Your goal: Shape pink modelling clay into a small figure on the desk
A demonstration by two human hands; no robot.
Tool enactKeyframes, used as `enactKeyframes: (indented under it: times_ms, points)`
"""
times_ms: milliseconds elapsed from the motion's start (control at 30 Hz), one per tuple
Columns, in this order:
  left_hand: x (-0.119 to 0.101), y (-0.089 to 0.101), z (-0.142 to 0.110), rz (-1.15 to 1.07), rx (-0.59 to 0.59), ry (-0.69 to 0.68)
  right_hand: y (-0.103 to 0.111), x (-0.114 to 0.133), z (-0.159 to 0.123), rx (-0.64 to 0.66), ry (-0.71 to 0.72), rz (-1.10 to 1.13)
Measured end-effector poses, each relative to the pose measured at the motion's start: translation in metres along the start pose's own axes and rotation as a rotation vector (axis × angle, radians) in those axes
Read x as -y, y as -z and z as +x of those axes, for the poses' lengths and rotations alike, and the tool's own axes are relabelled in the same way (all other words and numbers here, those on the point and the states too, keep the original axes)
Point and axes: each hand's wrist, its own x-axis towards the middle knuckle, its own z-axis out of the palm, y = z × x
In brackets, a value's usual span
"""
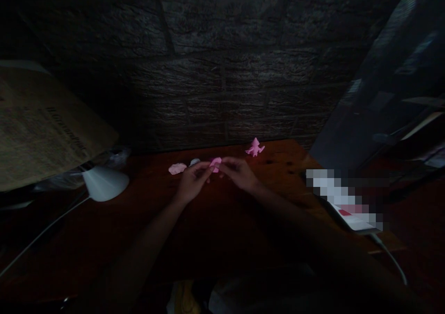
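Between the fingertips of both hands is a small, bright pink piece (216,164), soft-looking like modelling clay, though its material is hard to tell in this dim light. My left hand (191,182) pinches it from the left, and my right hand (241,174) grips its right side. Just left of my left hand, a pale pink flattened lump (177,168) lies on the wooden table (215,226). Partly hidden behind that hand is a whitish lump (195,162). Beyond my right hand stands a pink pointed figure (255,147) with arm-like parts sticking out.
On the left stands a white lamp-like cone (105,183) with a cord, beneath a large brown paper bag (45,128). A lit tablet or phone (359,221) with a white cable lies at the table's right edge. A dark brick wall (222,63) rises behind.
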Motion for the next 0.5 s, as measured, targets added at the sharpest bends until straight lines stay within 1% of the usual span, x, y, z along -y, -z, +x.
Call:
enactKeyframes:
  times_ms: [133, 267, 333, 400, 500]
  points:
    - [-0.0021, -0.0029, -0.0014, -0.020, 0.052, -0.002, 0.0013, 0.0003, 0.0009, 0.012, -0.010, -0.062]
    - [-0.0039, -0.0009, -0.0013, -0.025, 0.044, 0.005, -0.0001, 0.0005, -0.0001, 0.010, -0.022, 0.018]
    - [-0.0040, -0.0003, -0.0014, -0.027, 0.069, 0.017, -0.0010, -0.0013, -0.0005, 0.002, -0.021, 0.041]
    - [-0.0035, -0.0011, -0.0019, -0.028, 0.101, 0.033, -0.0012, -0.0037, -0.0007, -0.002, 0.015, -0.004]
    - [-0.0032, -0.0035, -0.0028, -0.026, 0.116, 0.053, -0.0009, -0.0060, -0.0008, -0.026, 0.113, -0.105]
